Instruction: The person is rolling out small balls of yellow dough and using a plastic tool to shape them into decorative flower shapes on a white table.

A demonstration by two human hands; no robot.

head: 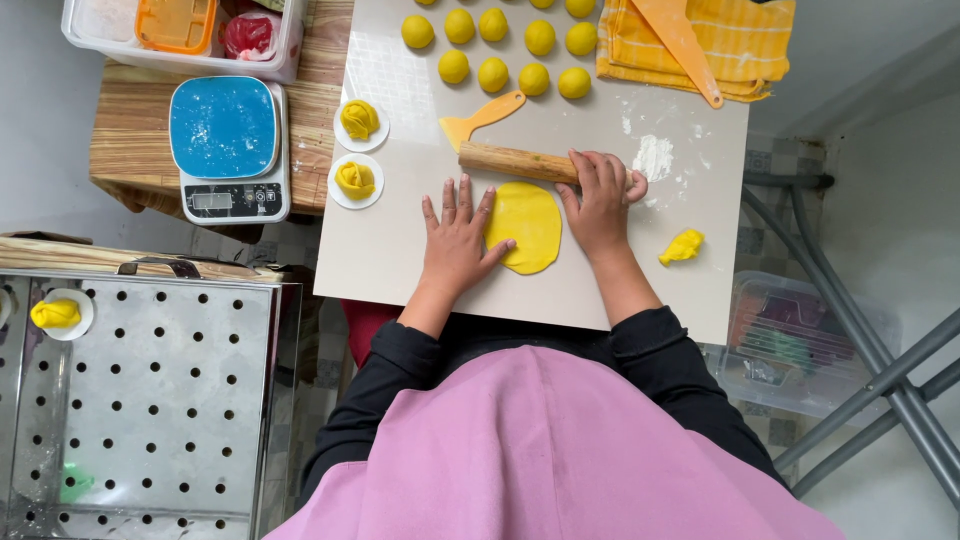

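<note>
A flat oval of yellow dough (530, 222) lies on the white board (400, 250). My left hand (456, 238) rests flat on the board, its fingers spread and its thumb touching the dough's left edge. My right hand (600, 200) sits at the dough's right edge, fingers curled over the end of a wooden rolling pin (510, 161) that lies just beyond the dough. A yellow plastic scraper (480, 118) lies behind the pin. A small scrap of yellow dough (682, 246) sits to the right.
Several yellow dough balls (497, 52) line the board's far side beside a folded yellow cloth (730, 40). Two shaped yellow pieces on white discs (356, 180) sit left of the board, near a blue-topped scale (226, 148). A perforated metal steamer tray (140, 400) holds one piece (56, 314).
</note>
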